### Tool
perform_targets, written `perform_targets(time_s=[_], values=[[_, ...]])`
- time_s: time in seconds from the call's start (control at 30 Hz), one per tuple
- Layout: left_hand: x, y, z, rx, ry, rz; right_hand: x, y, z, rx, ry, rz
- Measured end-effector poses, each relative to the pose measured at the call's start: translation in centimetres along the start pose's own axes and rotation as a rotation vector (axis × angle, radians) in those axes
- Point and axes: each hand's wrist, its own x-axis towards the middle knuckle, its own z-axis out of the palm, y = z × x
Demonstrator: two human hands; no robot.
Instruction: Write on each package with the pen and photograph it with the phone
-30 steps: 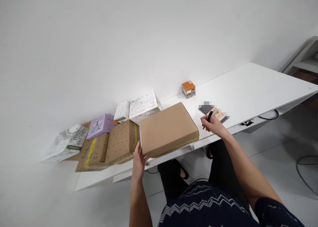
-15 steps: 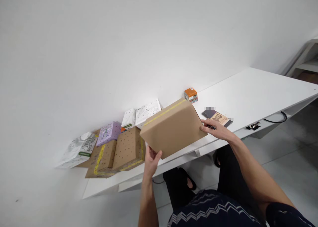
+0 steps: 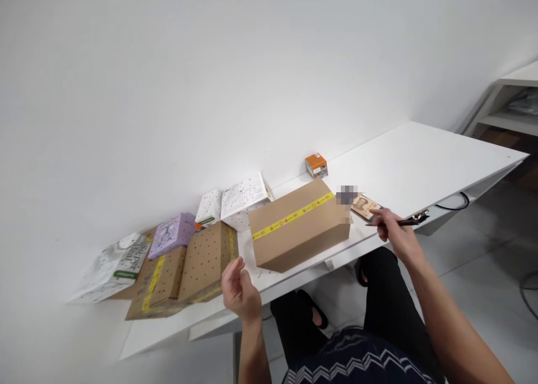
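Note:
A flat brown cardboard box with a yellow tape strip across its top lies on the white table, near the front edge. My left hand hovers just off the box's near-left corner, fingers loosely curled, holding nothing. To the right of the box, my right hand grips a black pen that points right.
Left of the box stand perforated brown boxes, a purple box, white dotted boxes and a white printed box. A small orange box sits by the wall. A phone with a card lies beside my right hand.
The box was tilted up in both hands and turned over; it now lies flat with the taped side up. Both hands have let go and drawn back.

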Motion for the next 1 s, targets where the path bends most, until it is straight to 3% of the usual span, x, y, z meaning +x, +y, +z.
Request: perform_targets(time_s=[0.1, 0.17, 0.23, 0.4, 0.57, 0.8, 0.9, 1.0], values=[[1.2, 3.2, 1.3, 0.13, -0.064, 0.35, -0.2, -0.8, -0.2, 0.111, 0.13, -0.025], [1.8, 5.1, 2.8, 0.194, -0.185, 0.536, -0.5, -1.3, -0.1, 0.038, 0.181, -0.067], [2.4, 6.6, 4.5, 0.259, -0.298, 0.63, -0.9, -1.8, 0.0, -0.098, 0.213, -0.128], [3.8, 7.8, 8.2, 0.484, -0.499, 0.591, -1.6, -3.6, 0.4, -0.145, 0.209, -0.17], [4.3, 7.0, 9.4, 0.592, -0.703, 0.477, -0.8, -6.2, 2.3, -0.165, 0.132, -0.319], [4.7, 6.5, 9.2, 0.602, -0.784, 0.462, 2.3, -7.2, 7.2, -0.231, -0.261, -0.66], [4.9, 6.3, 9.1, 0.596, -0.794, 0.467, 3.2, -6.7, 8.3, -0.23, -0.438, -0.66], [5.0, 6.3, 9.1, 0.605, -0.803, 0.475, 3.3, -6.3, 8.4, -0.225, -0.477, -0.629]])
